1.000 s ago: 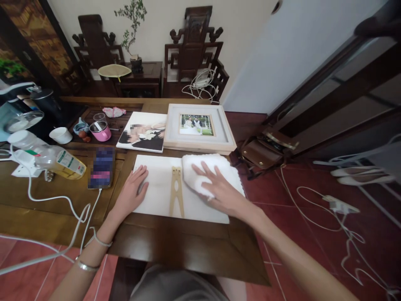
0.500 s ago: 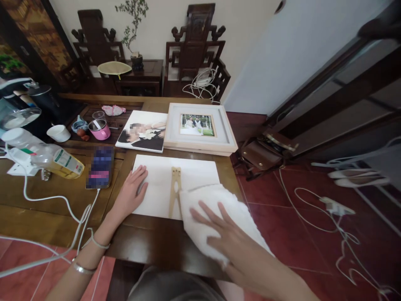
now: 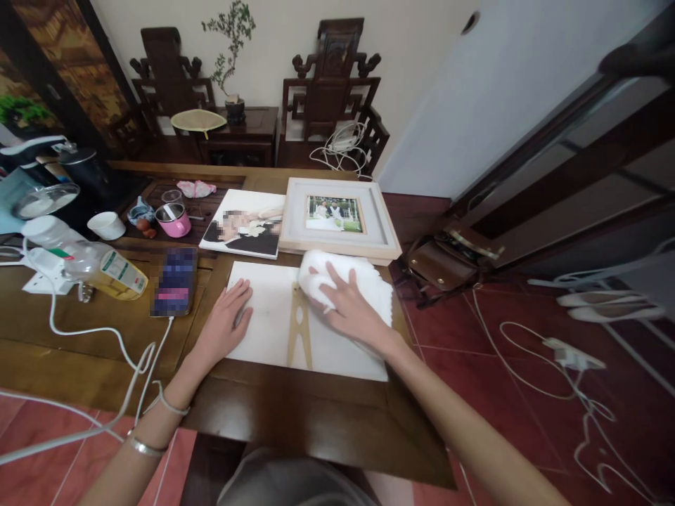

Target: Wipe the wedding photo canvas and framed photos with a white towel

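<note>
A white rectangular board (image 3: 264, 313), with a tan A-shaped stand leg (image 3: 298, 327) on its face, lies flat near the table's front edge. My left hand (image 3: 230, 316) rests on the board's left edge, fingers stretched out, holding nothing. Over the board's upper right part, my right hand (image 3: 348, 306) presses on a bunched white towel (image 3: 377, 284), its fingers spread across the cloth. The towel covers that corner of the board and comes close to the picture frame (image 3: 387, 232) behind it.
A photo print (image 3: 247, 239) lies left of the frame. Further left are a phone (image 3: 176, 281) on a charging cable, an oil bottle (image 3: 113, 270), a pink cup (image 3: 174, 221) and a white cup (image 3: 107, 225). A brown bag (image 3: 443, 263) stands right of the table (image 3: 316, 407).
My right hand has pushed the towel away from me, from the board's lower right to its upper right. The lower right of the board now shows. My left hand stays on the board.
</note>
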A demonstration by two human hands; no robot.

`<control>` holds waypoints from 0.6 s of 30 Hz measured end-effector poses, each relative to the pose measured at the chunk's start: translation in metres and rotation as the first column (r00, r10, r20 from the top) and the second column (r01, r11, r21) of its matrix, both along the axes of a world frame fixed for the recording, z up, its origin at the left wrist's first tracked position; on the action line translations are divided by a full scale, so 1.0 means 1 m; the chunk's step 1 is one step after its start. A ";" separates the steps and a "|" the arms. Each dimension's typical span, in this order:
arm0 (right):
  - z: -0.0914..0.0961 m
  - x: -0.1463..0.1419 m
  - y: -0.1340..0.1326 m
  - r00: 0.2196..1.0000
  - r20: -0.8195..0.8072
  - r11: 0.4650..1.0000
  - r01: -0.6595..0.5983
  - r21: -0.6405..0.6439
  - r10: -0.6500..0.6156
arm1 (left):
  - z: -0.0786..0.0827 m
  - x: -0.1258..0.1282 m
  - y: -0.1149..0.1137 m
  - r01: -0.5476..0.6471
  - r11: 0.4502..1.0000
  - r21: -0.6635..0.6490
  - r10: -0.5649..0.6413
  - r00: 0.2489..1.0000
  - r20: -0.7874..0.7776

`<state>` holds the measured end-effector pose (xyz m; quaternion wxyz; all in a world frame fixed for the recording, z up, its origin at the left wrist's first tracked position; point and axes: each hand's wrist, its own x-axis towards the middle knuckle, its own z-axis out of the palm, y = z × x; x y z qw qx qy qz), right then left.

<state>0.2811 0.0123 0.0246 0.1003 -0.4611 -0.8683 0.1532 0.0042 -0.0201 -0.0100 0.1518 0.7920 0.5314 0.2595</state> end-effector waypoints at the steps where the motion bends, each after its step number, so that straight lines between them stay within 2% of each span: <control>1: 0.000 -0.009 -0.003 1.000 0.006 1.000 -0.020 0.011 0.020 | 0.000 0.000 0.000 -0.001 1.000 -0.001 0.001 1.000 0.001; 3: 0.001 -0.023 -0.019 0.994 0.018 0.994 -0.104 0.024 0.103 | -0.001 0.000 0.000 -0.003 1.000 0.005 0.003 1.000 0.007; 6: 0.003 -0.032 -0.061 0.963 0.016 0.963 -0.270 -0.023 0.270 | -0.001 0.000 -0.001 -0.002 1.000 0.011 0.001 1.000 0.006; 9: 0.004 -0.027 -0.097 0.918 -0.020 0.915 -0.397 -0.073 0.396 | -0.001 0.001 -0.001 0.004 1.000 0.004 -0.004 1.000 -0.012; 11: 0.005 -0.021 -0.107 0.908 -0.039 0.905 -0.419 -0.075 0.417 | -0.001 0.001 -0.001 0.005 1.000 0.001 -0.005 1.000 -0.014; 14: 0.005 -0.011 -0.095 0.925 -0.041 0.922 -0.380 -0.075 0.378 | -0.001 0.001 -0.001 0.004 1.000 0.011 -0.004 1.000 0.000; 18: 0.007 -0.013 -0.049 0.971 -0.025 0.971 -0.236 -0.023 0.236 | -0.001 0.001 -0.001 0.011 1.000 0.018 -0.011 1.000 0.012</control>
